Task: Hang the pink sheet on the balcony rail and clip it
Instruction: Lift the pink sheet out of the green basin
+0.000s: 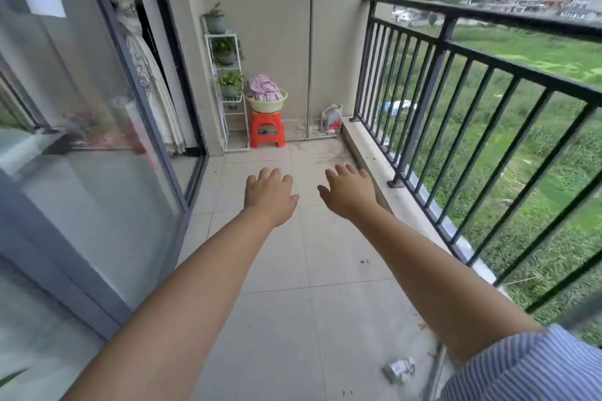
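While the sheet (264,88) sits in the basin (267,103) at the balcony's far end, we hold our left hand (269,195) and right hand (350,193) out, fingers apart and empty.

pink sheet (264,88) bunched in basin (267,105), black rail (488,15) bare

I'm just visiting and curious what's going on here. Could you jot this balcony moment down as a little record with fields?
place: tiled balcony, glass door on the left
sheet: pink, bundled in the basin, not yet hung
basin: pale green, on the stool
stool: red, at the far wall beside the plant rack
rail: black, along the right side, bare
left hand: held out, fingers relaxed, holds nothing
right hand: held out, fingers relaxed, holds nothing
clips: none in view
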Tool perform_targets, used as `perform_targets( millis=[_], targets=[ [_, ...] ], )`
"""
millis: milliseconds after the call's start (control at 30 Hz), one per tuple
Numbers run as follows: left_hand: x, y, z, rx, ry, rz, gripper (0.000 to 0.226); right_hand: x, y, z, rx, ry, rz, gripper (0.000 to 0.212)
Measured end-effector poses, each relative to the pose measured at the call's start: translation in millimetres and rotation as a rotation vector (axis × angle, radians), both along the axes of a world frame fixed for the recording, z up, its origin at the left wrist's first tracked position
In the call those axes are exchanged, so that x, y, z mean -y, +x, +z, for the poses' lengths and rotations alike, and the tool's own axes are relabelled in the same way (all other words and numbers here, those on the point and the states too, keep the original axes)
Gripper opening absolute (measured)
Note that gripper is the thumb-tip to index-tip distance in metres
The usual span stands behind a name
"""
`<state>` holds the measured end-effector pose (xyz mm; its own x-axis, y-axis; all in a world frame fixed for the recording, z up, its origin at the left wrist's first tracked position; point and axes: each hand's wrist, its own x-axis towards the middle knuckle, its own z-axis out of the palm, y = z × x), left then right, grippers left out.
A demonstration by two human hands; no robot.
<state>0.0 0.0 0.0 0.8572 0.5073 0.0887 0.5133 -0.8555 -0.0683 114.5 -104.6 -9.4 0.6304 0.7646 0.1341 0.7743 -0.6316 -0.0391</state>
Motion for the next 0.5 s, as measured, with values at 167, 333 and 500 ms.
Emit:
perform_targets(
  millis=[167,333,500],
  targets=[
    [-71,86,-28,-0.064,-0.061,0.058,0.041,-65,95,-29,-0.062,-0.057,0.008,0.044],
    [-152,160,-42,-0.077,-0.078,0.105,0.042,-148,180,-39,-0.088,-0.095,0.023,0.044],
    [-263,236,-59,-0.101,-0.053,0.148,0.043,-258,257,-63,-0.102,-0.122,0.091,0.044]
  ],
)
